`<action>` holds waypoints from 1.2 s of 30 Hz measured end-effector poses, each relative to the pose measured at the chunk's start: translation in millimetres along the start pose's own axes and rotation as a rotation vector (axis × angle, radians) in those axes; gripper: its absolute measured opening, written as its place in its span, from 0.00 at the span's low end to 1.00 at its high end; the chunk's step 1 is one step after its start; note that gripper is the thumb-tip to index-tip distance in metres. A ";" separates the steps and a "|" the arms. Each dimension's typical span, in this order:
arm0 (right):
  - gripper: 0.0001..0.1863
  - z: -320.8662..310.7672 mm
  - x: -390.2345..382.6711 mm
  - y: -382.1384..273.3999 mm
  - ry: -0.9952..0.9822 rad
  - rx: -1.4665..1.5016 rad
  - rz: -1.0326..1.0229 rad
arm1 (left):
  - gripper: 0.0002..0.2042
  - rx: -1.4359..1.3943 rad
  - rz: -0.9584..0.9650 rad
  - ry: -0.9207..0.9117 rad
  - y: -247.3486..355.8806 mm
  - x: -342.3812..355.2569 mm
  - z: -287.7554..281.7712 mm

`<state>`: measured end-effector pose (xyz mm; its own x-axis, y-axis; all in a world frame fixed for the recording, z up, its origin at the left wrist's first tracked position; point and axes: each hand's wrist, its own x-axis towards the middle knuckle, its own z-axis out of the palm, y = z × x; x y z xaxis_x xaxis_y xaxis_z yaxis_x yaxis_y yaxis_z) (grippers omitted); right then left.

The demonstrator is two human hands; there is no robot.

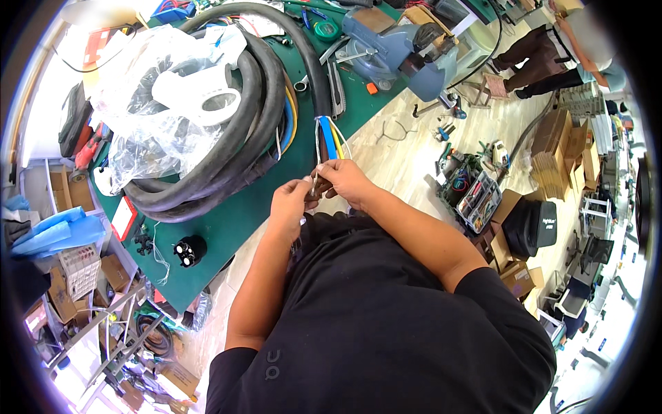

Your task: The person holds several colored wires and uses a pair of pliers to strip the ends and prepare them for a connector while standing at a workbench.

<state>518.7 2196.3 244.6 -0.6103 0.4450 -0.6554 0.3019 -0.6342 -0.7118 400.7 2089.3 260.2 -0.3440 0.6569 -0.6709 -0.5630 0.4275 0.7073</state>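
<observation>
Close to my body, at the edge of the green workbench [241, 248], my left hand [292, 201] and right hand [343, 182] meet with their fingertips pinched together. Between them runs a thin whitish wire [317, 146], its lower end partly hidden by the fingers. It comes from the cut end of a thick black cable [320, 90]. A blue conductor [327, 136] and a yellow one [337, 143] fan out beside it, with another white strand curving to the right. To the left lies the heavy coil of black cable [256, 131], partly covered by clear plastic wrapping [152, 138].
A black cylinder [189, 251] stands at the bench's near left. A grey-blue machine [393, 52], a wrench [355, 56] and a green tape measure [327, 30] sit at the back. On the floor to the right are a toolbox [478, 201] and cardboard boxes [552, 148]; another person [552, 55] stands beyond.
</observation>
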 end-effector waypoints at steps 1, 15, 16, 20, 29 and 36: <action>0.13 0.9 -1.4 1.3 0.007 0.007 0.003 | 0.11 -0.004 -0.007 -0.003 0.2 3.3 -4.3; 0.12 6.3 -18.6 15.4 0.091 0.047 0.011 | 0.09 0.194 -0.067 -0.273 3.2 12.8 -12.9; 0.12 6.0 -19.8 16.2 0.101 0.047 0.003 | 0.09 0.209 -0.052 -0.262 2.9 12.7 -11.6; 0.12 4.1 -22.8 20.8 0.109 -0.015 -0.020 | 0.10 0.295 0.000 -0.227 -0.8 10.2 -6.3; 0.12 3.6 -41.7 26.3 0.098 -0.023 -0.038 | 0.08 0.119 -0.063 -0.298 -12.9 13.5 -14.9; 0.09 0.3 -45.0 24.7 0.189 -0.127 -0.063 | 0.05 0.262 0.058 -0.353 -20.3 22.0 -15.9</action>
<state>553.3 2160.4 256.6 -0.4866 0.5995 -0.6354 0.3642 -0.5219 -0.7713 392.6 2085.2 227.5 -0.0662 0.8366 -0.5438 -0.3253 0.4971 0.8044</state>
